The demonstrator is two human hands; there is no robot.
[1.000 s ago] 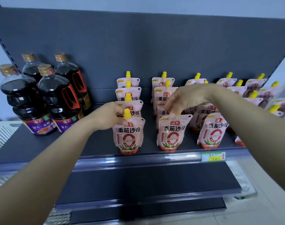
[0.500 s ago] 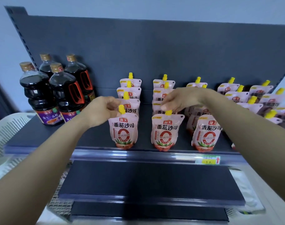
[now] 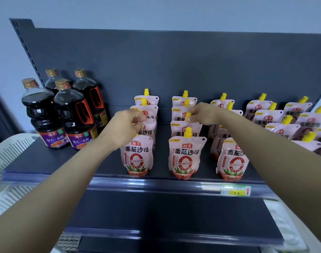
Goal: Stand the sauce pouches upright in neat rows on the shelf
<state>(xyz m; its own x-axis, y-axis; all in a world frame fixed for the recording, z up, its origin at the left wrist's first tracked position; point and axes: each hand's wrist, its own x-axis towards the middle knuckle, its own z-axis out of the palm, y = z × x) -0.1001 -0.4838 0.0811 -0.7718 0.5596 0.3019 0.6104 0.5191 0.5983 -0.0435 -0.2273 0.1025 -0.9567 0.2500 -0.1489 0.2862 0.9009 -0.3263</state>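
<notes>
Pink tomato-sauce pouches with yellow caps stand upright in rows on the dark shelf (image 3: 64, 161). Front pouches stand in the left row (image 3: 137, 156), the middle row (image 3: 186, 156) and the third row (image 3: 231, 159). My left hand (image 3: 126, 126) pinches the top of the second pouch (image 3: 148, 131) in the left row, hiding its cap. My right hand (image 3: 204, 114) pinches the yellow cap of the second pouch (image 3: 181, 133) in the middle row. Further pouches (image 3: 276, 117) at the right lean back in looser rows.
Several dark soy sauce bottles (image 3: 46, 115) stand at the shelf's left end. A white slatted basket (image 3: 9, 152) sits left of the shelf. A clear front rail (image 3: 156, 183) carries a price tag (image 3: 235, 190). A lower shelf (image 3: 156, 212) juts out below.
Both hands have let go of the front pouches and moved back to the second pouch in each row. The view has shifted, showing more of the left side.
</notes>
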